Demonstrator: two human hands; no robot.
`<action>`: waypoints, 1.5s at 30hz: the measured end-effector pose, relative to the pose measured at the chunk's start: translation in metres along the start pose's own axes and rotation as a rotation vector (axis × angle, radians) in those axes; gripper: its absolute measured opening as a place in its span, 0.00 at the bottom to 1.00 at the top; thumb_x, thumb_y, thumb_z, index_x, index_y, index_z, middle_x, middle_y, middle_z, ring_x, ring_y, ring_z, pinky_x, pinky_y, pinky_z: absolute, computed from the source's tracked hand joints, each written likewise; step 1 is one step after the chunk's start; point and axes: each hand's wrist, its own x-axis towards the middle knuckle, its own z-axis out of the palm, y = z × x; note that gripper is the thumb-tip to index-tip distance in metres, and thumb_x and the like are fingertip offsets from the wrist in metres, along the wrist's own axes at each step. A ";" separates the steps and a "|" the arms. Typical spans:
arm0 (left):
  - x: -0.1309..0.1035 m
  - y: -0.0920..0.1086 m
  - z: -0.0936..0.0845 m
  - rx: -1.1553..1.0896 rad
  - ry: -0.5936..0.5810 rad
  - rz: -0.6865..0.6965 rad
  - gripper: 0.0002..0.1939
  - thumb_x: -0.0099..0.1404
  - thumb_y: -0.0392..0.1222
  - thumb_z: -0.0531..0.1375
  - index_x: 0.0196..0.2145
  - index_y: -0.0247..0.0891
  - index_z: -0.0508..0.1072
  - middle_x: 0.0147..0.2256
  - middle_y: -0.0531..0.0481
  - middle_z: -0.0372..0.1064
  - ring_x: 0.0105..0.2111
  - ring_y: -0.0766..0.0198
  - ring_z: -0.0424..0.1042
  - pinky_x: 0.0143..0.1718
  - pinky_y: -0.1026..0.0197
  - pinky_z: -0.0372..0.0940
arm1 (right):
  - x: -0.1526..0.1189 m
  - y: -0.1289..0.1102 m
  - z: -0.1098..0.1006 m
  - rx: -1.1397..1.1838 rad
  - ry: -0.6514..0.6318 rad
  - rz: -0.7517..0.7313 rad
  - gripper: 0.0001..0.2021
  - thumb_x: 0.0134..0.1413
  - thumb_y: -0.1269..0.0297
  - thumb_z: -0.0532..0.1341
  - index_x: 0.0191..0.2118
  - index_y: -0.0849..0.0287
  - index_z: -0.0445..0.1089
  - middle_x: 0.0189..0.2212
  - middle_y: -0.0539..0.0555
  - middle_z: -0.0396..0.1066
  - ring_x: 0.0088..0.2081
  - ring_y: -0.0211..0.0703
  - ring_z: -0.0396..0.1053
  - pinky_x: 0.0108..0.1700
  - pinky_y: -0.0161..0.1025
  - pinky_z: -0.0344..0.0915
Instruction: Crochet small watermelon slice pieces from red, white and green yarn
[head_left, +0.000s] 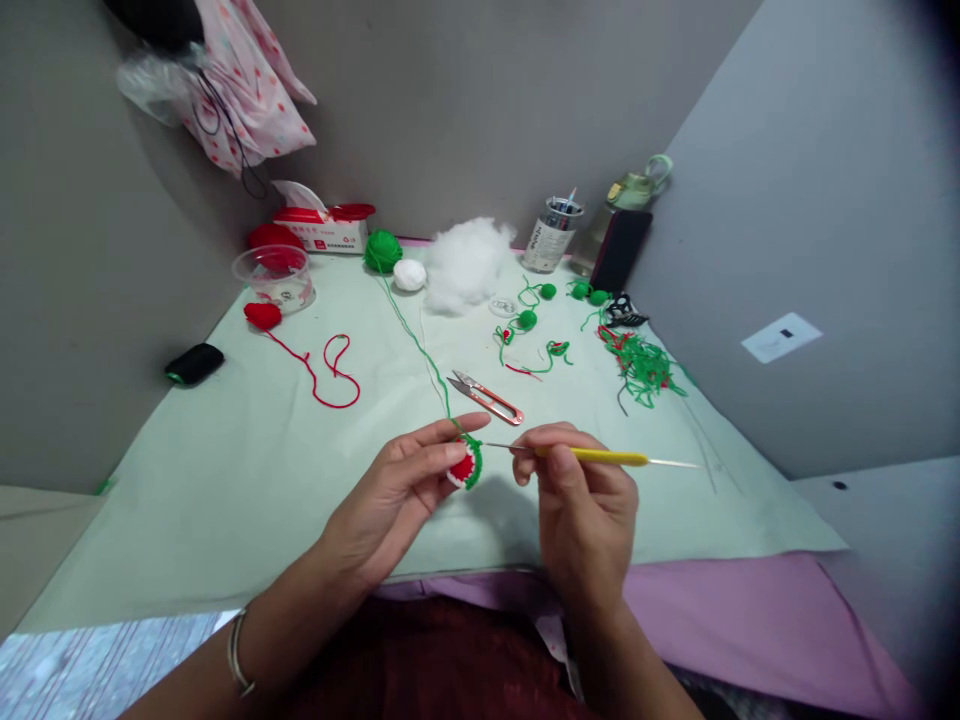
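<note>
Between the thumb and fingers of my left hand (401,480) is a small round crochet piece (468,468), red in the middle, with white and a green edge. My right hand (585,500) is closed around the yellow handle of a crochet hook (600,456). The hook's thin metal tip points left and reaches the green edge of the piece. Green yarn (420,345) runs from the piece, past my left fingers, back to a green yarn ball (383,251). Orange-handled thread snips (487,397) lie just beyond my hands.
White stuffing (469,262) and a white yarn ball (409,275) sit at the back. Red yarn (330,390) trails at left near a clear tub (276,280). Tangled green scraps (645,368), a pen cup (553,236), a phone (622,250) and a bottle (600,225) are at right.
</note>
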 end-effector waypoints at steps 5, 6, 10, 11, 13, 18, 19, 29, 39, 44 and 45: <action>-0.005 0.002 0.006 0.185 -0.009 0.129 0.14 0.62 0.40 0.71 0.47 0.45 0.85 0.35 0.51 0.76 0.38 0.64 0.70 0.47 0.62 0.63 | 0.004 -0.002 0.008 0.102 -0.072 0.084 0.07 0.67 0.63 0.63 0.40 0.52 0.81 0.34 0.52 0.78 0.35 0.42 0.75 0.37 0.39 0.73; -0.006 0.002 0.007 0.222 -0.005 0.152 0.15 0.62 0.41 0.72 0.47 0.46 0.85 0.35 0.52 0.75 0.39 0.63 0.69 0.48 0.61 0.62 | 0.004 -0.003 0.010 0.067 -0.076 0.057 0.07 0.67 0.64 0.64 0.41 0.51 0.81 0.35 0.52 0.79 0.38 0.42 0.75 0.40 0.40 0.73; -0.007 0.004 0.010 0.306 0.013 0.192 0.18 0.62 0.43 0.72 0.50 0.49 0.83 0.36 0.53 0.73 0.39 0.63 0.68 0.47 0.61 0.62 | 0.006 -0.007 0.010 0.036 -0.085 -0.017 0.06 0.65 0.66 0.66 0.41 0.50 0.82 0.33 0.52 0.78 0.39 0.43 0.74 0.40 0.40 0.72; -0.007 0.005 0.010 0.315 0.013 0.203 0.18 0.63 0.43 0.72 0.51 0.49 0.83 0.36 0.53 0.73 0.40 0.63 0.68 0.47 0.61 0.62 | 0.007 -0.009 0.009 0.034 -0.091 -0.018 0.05 0.63 0.67 0.67 0.41 0.50 0.82 0.33 0.52 0.78 0.38 0.43 0.74 0.39 0.39 0.72; -0.007 0.008 0.011 0.331 0.016 0.230 0.19 0.63 0.44 0.72 0.52 0.49 0.83 0.36 0.53 0.71 0.39 0.63 0.68 0.47 0.60 0.62 | 0.009 -0.014 0.007 0.022 -0.104 0.009 0.06 0.59 0.69 0.70 0.39 0.51 0.82 0.33 0.51 0.78 0.38 0.43 0.74 0.40 0.39 0.71; -0.008 0.015 0.017 0.401 0.018 0.245 0.23 0.61 0.46 0.74 0.54 0.50 0.82 0.37 0.53 0.72 0.39 0.65 0.67 0.47 0.61 0.61 | 0.014 -0.020 0.003 0.203 -0.002 0.222 0.03 0.54 0.65 0.74 0.34 0.51 0.82 0.31 0.49 0.78 0.35 0.39 0.74 0.38 0.35 0.69; -0.008 0.015 0.018 0.387 0.005 0.224 0.23 0.60 0.46 0.74 0.54 0.50 0.82 0.36 0.53 0.72 0.38 0.65 0.67 0.47 0.62 0.61 | 0.016 -0.021 0.003 0.292 0.011 0.295 0.04 0.51 0.63 0.76 0.33 0.51 0.82 0.31 0.49 0.78 0.34 0.39 0.73 0.37 0.34 0.69; -0.004 0.028 0.026 0.228 -0.024 0.044 0.24 0.63 0.42 0.73 0.56 0.40 0.80 0.20 0.58 0.66 0.17 0.77 0.53 0.17 0.73 0.46 | 0.024 -0.011 0.007 0.383 0.039 0.419 0.11 0.46 0.58 0.78 0.32 0.54 0.80 0.28 0.47 0.75 0.29 0.35 0.68 0.34 0.33 0.65; 0.015 0.052 0.028 0.093 0.000 0.095 0.23 0.63 0.40 0.73 0.55 0.37 0.80 0.29 0.51 0.76 0.28 0.72 0.72 0.35 0.71 0.68 | 0.060 -0.008 0.015 0.341 -0.142 0.351 0.06 0.58 0.56 0.72 0.39 0.51 0.81 0.34 0.49 0.76 0.35 0.38 0.71 0.40 0.35 0.68; 0.030 0.076 0.020 0.206 0.015 0.169 0.28 0.61 0.41 0.74 0.59 0.38 0.77 0.29 0.53 0.75 0.29 0.70 0.71 0.36 0.68 0.67 | 0.092 -0.001 0.027 0.279 -0.243 0.301 0.08 0.63 0.55 0.67 0.39 0.51 0.83 0.33 0.49 0.72 0.34 0.37 0.68 0.39 0.36 0.67; 0.034 0.079 0.017 0.223 0.022 0.180 0.29 0.62 0.41 0.74 0.59 0.38 0.76 0.30 0.53 0.75 0.30 0.69 0.72 0.36 0.67 0.67 | 0.097 0.002 0.030 0.268 -0.251 0.304 0.08 0.62 0.54 0.68 0.39 0.50 0.83 0.33 0.49 0.72 0.33 0.37 0.68 0.39 0.37 0.66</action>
